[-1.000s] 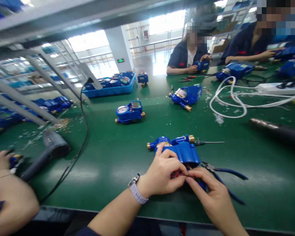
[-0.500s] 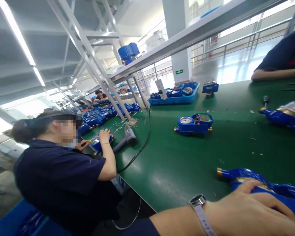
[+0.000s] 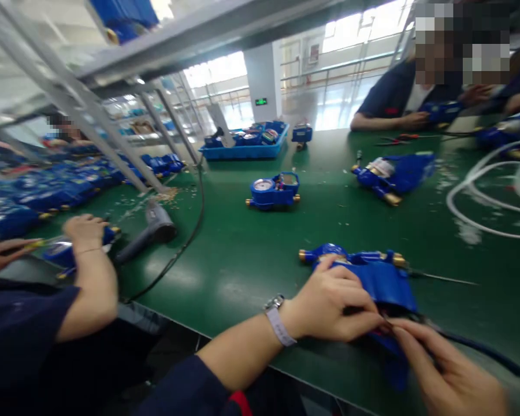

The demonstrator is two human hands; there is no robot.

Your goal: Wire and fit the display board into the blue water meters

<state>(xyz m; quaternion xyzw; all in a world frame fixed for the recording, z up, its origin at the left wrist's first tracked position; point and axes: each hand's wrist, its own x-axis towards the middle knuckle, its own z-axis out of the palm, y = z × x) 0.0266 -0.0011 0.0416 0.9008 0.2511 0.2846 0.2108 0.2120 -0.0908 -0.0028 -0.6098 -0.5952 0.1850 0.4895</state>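
The left hand (image 3: pixel 338 303), with a wristwatch (image 3: pixel 279 323) on its wrist, lies against a blue water meter (image 3: pixel 383 283) with brass fittings, which rests on the green workbench (image 3: pixel 242 254) right in front of the person. Its thumb and forefinger are pressed together on thin wires (image 3: pixel 386 327) at the meter's near, open end. The right hand (image 3: pixel 448 361) meets it there, thumb and forefinger closed on the same wires; blur hides how many there are. A dark tool handle (image 3: pixel 485 348) runs out beside the right hand, and a thin metal shaft (image 3: pixel 448 279) points away from the meter's far fitting. Farther back sit a second water meter (image 3: pixel 273 190) with a round dial and, to its right, a third meter (image 3: pixel 394 173). A hair dryer (image 3: pixel 153 225) lies to the left, near a co-worker's bare forearm (image 3: pixel 97 283). Behind, a blue tray (image 3: pixel 245 152) holds more meters.
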